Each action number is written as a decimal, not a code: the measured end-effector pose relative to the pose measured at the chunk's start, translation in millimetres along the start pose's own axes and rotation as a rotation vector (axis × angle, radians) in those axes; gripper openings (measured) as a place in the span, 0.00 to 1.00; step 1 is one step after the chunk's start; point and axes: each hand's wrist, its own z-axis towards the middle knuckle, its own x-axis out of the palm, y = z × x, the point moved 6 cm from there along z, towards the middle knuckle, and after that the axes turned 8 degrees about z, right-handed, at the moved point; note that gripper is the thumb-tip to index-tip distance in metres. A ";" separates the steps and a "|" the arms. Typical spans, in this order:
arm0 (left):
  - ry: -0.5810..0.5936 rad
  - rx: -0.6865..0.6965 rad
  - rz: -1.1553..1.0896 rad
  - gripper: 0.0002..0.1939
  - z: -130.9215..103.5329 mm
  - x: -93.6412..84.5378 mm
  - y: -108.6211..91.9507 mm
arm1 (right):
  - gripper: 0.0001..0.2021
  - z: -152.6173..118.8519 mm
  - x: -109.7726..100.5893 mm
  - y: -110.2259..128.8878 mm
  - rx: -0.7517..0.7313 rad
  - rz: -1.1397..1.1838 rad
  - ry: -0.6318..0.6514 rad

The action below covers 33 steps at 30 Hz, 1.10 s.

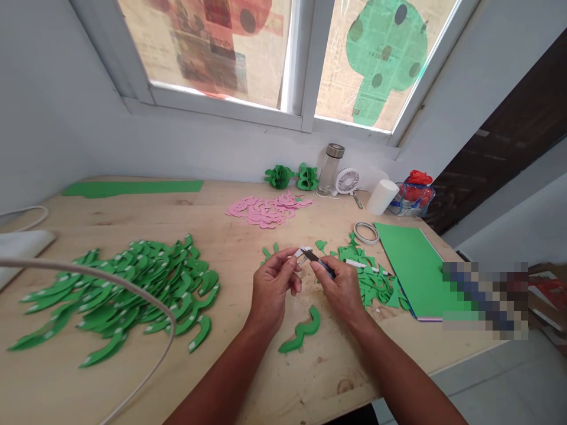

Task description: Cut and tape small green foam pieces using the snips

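Pinching white scrap (299, 252), our left hand (273, 282) likely steadies it | our right hand (342, 289) grips dark-tipped tool (310, 255) | green cutout (303, 332) near, reachable

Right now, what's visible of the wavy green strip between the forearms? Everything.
The wavy green strip looks like cut paper or thin foam, plain green, with curving edges and a rounded far end. It lies on the wooden table, slanting from lower left to upper right, apart from the green pile. Neither the left hand nor the right hand touches it.
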 end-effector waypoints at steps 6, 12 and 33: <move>0.001 -0.008 -0.013 0.13 -1.2 0.8 -0.8 | 0.15 -0.3 -0.3 0.4 -0.009 0.000 0.002; -0.004 -0.013 -0.017 0.13 -1.7 1.0 -1.7 | 0.15 0.0 -1.1 -0.8 -0.003 -0.021 -0.007; 0.007 0.023 0.032 0.12 -0.8 0.4 -2.5 | 0.16 -0.8 -2.6 -0.6 0.010 -0.049 -0.031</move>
